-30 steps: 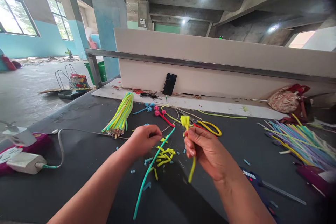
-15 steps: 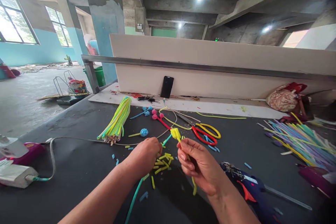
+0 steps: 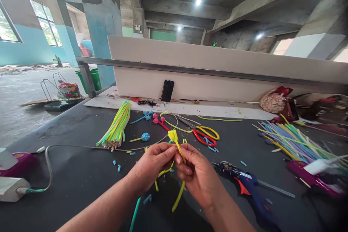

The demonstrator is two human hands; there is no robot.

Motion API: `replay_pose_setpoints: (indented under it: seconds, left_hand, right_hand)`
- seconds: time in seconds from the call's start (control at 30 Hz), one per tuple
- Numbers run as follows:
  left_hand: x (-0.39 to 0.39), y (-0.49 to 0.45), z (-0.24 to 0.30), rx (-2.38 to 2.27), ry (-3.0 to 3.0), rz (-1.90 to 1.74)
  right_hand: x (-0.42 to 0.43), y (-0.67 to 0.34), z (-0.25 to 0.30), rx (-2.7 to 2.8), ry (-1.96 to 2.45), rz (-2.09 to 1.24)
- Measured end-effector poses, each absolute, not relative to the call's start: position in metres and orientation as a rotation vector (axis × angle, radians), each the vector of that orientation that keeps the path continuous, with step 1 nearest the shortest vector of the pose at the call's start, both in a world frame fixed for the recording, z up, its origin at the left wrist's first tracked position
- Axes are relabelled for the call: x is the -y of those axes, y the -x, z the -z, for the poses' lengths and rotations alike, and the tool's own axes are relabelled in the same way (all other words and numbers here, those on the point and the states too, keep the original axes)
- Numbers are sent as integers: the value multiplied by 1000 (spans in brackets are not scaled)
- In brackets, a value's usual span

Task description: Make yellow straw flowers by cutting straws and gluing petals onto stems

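Both hands meet over the black table. My right hand (image 3: 194, 168) is closed round a yellow pipe cleaner (image 3: 178, 197), whose tail hangs below the fingers. At its upper end a folded yellow tuft (image 3: 173, 136) stands above my fingertips. My left hand (image 3: 153, 163) pinches at the same yellow piece just under the tuft, fingertips touching those of the right. A teal pipe cleaner (image 3: 135, 214) runs down from under my left hand; whether that hand grips it is hidden. Short yellow cut pieces (image 3: 165, 171) lie behind the hands, partly covered.
Red-and-yellow-handled scissors (image 3: 203, 136) lie beyond my hands. To the right are a blue glue gun (image 3: 247, 181) and a pipe cleaner pile (image 3: 293, 139). A yellow-green bundle (image 3: 115, 125), a blue ball stem (image 3: 145, 136) and a cable (image 3: 89, 145) lie left. A phone (image 3: 167, 90) leans behind.
My left hand has moved right and up to meet the right hand at the yellow tuft. The tuft has shifted slightly left, and the view has turned a little right.
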State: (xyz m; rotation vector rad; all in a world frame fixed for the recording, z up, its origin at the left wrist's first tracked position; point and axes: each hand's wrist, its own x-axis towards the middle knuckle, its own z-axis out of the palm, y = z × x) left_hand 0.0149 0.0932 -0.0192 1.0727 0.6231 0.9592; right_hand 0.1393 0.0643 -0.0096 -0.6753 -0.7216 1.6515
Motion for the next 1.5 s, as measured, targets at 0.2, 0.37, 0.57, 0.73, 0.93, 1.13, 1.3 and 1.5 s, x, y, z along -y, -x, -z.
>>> replay_pose_setpoints:
  seconds: [0.2,0.37,0.57,0.73,0.93,1.13,1.3,1.5]
  left_hand:
    - [-84,-13,17,-573,-1086,-1077]
    - [-83,-10,17,-669,-1081,-1034]
    - [-97,3,15,-677,-981,-1116]
    - [-104,18,3,-621,-935,-1058]
    - [-93,24,-5,-639,-905,-897]
    - [-93,28,12,-610,-955,-780]
    - [-94,29,26,-513,-920,-741]
    - [-90,24,31,-592,-924,-772]
  right_hand:
    - [-50,-118,12,535,693,-1521]
    - [-35,-104,20,535,781,-1587]
    - [16,-111,46,1106,1273,-1640]
    - [31,-205,32,1504,1813,-871]
    - [8,-319,28,1381,2328,-183]
    - [0,-318,36,1396,2272,-414]
    - [11,-306,7,979,1949,-1020]
    - [6,-265,-8,858,1351,-1350]
